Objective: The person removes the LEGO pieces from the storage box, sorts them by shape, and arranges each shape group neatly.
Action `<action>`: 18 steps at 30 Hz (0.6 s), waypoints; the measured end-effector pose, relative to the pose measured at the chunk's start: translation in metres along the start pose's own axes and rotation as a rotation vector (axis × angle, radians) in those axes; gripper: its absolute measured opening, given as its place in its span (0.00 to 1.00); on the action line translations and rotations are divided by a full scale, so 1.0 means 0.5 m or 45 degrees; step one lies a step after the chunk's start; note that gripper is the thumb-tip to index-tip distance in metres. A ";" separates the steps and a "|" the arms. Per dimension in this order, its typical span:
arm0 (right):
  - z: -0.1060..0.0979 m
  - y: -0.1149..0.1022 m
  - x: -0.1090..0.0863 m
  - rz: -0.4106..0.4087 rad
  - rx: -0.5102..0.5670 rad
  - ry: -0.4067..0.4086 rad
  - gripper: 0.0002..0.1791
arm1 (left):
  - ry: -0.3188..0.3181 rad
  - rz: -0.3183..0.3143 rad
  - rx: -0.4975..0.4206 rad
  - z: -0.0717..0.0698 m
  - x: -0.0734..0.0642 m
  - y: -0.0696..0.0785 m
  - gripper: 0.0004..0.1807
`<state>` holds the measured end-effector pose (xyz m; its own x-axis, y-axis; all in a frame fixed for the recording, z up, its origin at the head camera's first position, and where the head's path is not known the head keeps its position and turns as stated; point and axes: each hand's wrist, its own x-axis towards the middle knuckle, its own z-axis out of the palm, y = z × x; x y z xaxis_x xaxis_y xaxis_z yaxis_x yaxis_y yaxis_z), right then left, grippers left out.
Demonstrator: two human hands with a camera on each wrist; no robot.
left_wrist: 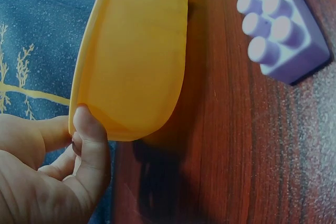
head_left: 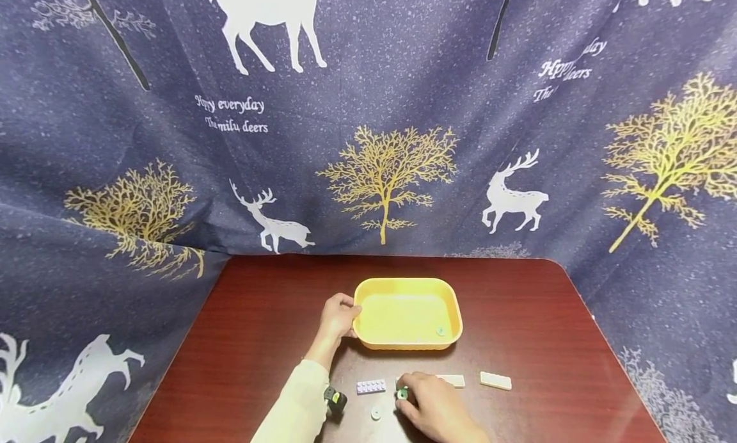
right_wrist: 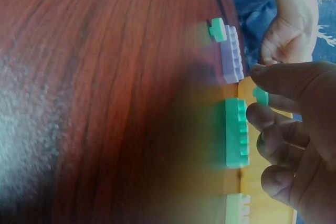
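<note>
My left hand (head_left: 338, 316) pinches the left rim of a yellow bin (head_left: 403, 346), thumb on the inner side in the left wrist view. My right hand (head_left: 435, 404) holds a small green round piece (right_wrist: 260, 96) between thumb and fingers, above the table in front of the bin. Left of that hand lie a purple toy brick (head_left: 371, 386) and a small pale round piece (head_left: 376, 413). A long brick (head_left: 453, 381), partly hidden by the right hand, looks green in the right wrist view. Farther right lies another pale brick (head_left: 495, 380).
Inside the bin, near its front right corner, is a small round piece (head_left: 441, 331). All this stands on a dark red wooden table (head_left: 276, 302). A dark blue cloth (head_left: 368, 97) printed with deer and trees hangs behind and beside it.
</note>
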<state>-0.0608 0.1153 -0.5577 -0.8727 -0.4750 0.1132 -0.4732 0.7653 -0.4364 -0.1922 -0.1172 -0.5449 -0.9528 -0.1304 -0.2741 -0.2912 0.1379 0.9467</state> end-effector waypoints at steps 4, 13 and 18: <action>0.003 -0.002 -0.001 -0.028 -0.033 0.028 0.10 | 0.001 0.002 -0.018 0.001 0.003 -0.004 0.11; 0.003 -0.003 -0.004 -0.039 -0.031 0.041 0.09 | 0.001 -0.003 -0.024 0.001 0.002 -0.002 0.10; 0.006 -0.002 -0.005 -0.037 -0.042 0.040 0.09 | 0.002 -0.007 -0.009 0.002 0.001 0.000 0.10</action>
<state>-0.0578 0.1147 -0.5602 -0.8616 -0.4837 0.1537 -0.5016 0.7655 -0.4030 -0.1928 -0.1165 -0.5450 -0.9510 -0.1330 -0.2791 -0.2959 0.1303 0.9463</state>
